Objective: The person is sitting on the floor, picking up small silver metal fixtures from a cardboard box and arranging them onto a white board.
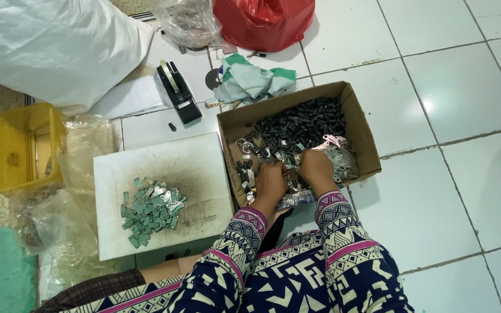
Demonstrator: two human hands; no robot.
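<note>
Metal bits [331, 159] heaped in box [362, 124], frame centre, next to black caps [305, 124]. Left hand [271, 181] and right hand [315, 169] dug into heap, fingers curled, grip unclear. Sorted pile [151, 210] on white board [195, 168], centre left, probably kept apart. Tape dispenser [178, 91] above. White tile floor [465, 93].

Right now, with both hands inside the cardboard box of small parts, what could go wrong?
1. The small metal pieces may have sharp edges; the left hand and right hand dig in bare and could get nicked.
2. The black caps and metal pieces share the cardboard box, so kinds may get mixed.
3. The loose pile of flat pieces on the white board could scatter if bumped.
</note>
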